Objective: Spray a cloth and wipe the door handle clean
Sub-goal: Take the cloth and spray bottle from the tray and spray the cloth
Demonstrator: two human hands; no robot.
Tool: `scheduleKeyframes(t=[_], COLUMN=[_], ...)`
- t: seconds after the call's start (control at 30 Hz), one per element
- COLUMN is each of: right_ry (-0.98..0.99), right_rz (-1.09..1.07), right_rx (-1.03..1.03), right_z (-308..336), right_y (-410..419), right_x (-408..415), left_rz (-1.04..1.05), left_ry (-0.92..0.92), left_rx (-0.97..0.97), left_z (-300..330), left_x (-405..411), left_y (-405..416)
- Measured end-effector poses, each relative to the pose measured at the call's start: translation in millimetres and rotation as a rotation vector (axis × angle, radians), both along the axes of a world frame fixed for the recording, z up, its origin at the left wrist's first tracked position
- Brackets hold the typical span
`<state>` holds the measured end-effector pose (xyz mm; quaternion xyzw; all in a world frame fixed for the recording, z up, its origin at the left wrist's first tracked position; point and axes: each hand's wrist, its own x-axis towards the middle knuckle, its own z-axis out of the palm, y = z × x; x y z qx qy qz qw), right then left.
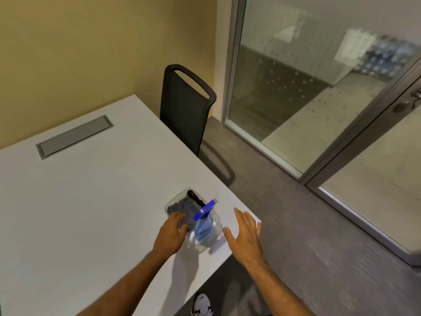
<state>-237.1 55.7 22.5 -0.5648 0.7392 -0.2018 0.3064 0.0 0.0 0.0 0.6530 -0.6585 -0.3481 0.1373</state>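
Reaching into a clear plastic tray that sat near the right edge of the white tabletop, close to its near right corner, the left hand had its fingers curled down onto a crumpled grey cloth lying in the tray; whether the fingers had actually closed on the fabric could not be told. A clear spray bottle with a blue trigger head lay tilted in the same tray, just right of the cloth, its blue head pointing toward the far right edge of the tabletop. The right hand hovered over the near right corner of the tabletop, just beside the tray, palm turned inward, fingers spread and straight, holding nothing and apart from the bottle.

A grey rectangular cable hatch was set flush into the tabletop toward its far left side. A black mesh-backed chair stood at the far right edge of the tabletop, against the yellow wall. To the right, beyond grey carpet, stood a glass partition with a metal frame and a glass door, whose metal door handle showed only partly at the right border of the view, well apart from both hands.
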Motion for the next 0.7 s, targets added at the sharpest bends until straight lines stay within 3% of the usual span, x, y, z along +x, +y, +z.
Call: scheduleKeyframes(t=[0.23,0.57,0.7], right_ry=[-0.192,-0.272,-0.314], right_rz=[-0.003,-0.121,-0.180], right_rx=[-0.012,0.120,0.137], right_z=[-12.6,-31.8,-38.0], right_y=[-14.8,-30.0,-33.1], right_x=[46.2,84.5,83.4], left_rz=[-0.204,-0.317,-0.289], left_ry=[-0.179,-0.632,-0.709], left_rx=[0.072,0.136,0.146], left_z=[-14.0,-58.2,-70.8], left_x=[1.8,-12.0,-17.0], left_y=[-65.0,-99.3,-102.5])
